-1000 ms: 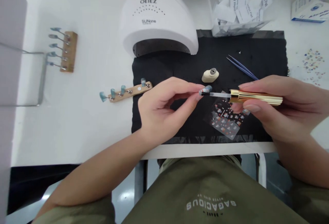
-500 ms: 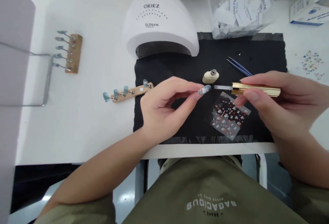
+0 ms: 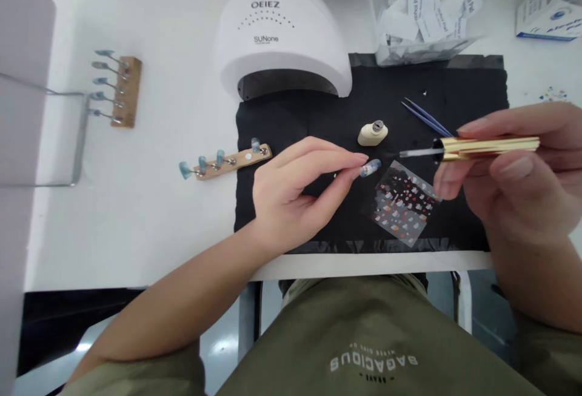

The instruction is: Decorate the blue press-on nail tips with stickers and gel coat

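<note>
My left hand [image 3: 295, 193] pinches a small blue false nail [image 3: 370, 167] between thumb and fingertips, low over the black mat [image 3: 318, 123]. My right hand [image 3: 513, 184] is closed on the gold handle of a polish brush [image 3: 477, 147], whose thin brush tip points left and ends a short way right of the nail, not touching it. An open cream polish bottle [image 3: 373, 133] stands on the mat just behind the nail. A clear sticker sheet [image 3: 402, 202] lies on the mat below the brush.
A white nail lamp [image 3: 279, 35] sits at the back. Blue tweezers [image 3: 427, 118] lie on the mat. Two wooden holders with blue nails, one [image 3: 225, 161] near the mat, one [image 3: 118, 90] far left. A clear box of pads [image 3: 425, 14] and a white carton [image 3: 552, 11] stand back right.
My right hand has drawn the brush away to the right and slightly up, off the nail. My left hand has lowered the nail a little toward the mat.
</note>
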`<state>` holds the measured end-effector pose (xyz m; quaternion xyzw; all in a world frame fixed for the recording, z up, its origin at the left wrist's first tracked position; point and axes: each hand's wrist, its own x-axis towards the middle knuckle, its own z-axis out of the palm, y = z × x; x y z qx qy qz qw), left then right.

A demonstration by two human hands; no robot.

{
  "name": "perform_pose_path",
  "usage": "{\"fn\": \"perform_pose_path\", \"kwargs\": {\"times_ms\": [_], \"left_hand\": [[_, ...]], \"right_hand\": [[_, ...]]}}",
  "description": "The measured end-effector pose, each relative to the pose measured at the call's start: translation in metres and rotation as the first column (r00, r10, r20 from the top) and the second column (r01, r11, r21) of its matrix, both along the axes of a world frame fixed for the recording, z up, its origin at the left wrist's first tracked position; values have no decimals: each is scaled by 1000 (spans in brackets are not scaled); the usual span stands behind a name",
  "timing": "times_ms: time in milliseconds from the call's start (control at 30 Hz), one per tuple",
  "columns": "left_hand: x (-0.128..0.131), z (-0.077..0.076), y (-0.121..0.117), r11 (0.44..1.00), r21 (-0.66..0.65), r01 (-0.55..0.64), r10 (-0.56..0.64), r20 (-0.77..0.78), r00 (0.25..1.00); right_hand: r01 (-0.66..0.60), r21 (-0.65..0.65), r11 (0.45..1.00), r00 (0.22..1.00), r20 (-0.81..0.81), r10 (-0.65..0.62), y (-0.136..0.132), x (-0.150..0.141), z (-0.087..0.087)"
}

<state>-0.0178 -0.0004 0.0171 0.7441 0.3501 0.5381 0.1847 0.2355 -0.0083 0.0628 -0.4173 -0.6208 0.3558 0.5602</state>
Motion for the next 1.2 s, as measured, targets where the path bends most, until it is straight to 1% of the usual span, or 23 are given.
{"fn": "perform_pose_path", "kwargs": {"times_ms": [67, 167, 333, 367, 500, 667, 867, 1000, 1200], "left_hand": [[0, 0, 0, 1000, 29, -6, 7, -35, 999], [-1, 2, 0, 999, 38, 22, -19, -61, 998], [-2, 4, 1, 997, 40, 68, -65, -80, 995], [-2, 4, 1, 996, 41, 77, -74, -74, 995], [-2, 3, 1, 995, 55, 84, -80, -74, 994], [-2, 1, 0, 991, 111, 70, -57, -117, 992], [-3, 4, -3, 992, 100, 78, -61, -168, 984], [-5, 5, -3, 990, 108, 92, -71, -183, 981], [-6, 5, -3, 990, 110, 89, -67, -191, 979]], "right_hand": [[-72, -47, 996, 997, -45, 70, 1, 1, 0], [-127, -90, 988, 991, -50, 123, 1, 2, -1], [-170, 19, 985, 984, -53, 171, 3, 0, -8], [-165, 18, 986, 985, -49, 166, 3, -1, -8], [-124, -62, 990, 992, -40, 122, 1, -3, -8], [-126, -69, 990, 991, -56, 123, 0, -2, -11], [-72, -201, 977, 996, -62, 61, -3, -6, -9], [-32, -222, 974, 999, -44, 23, -4, -6, -6], [21, -207, 978, 999, -29, -28, -1, -5, -7]]}}
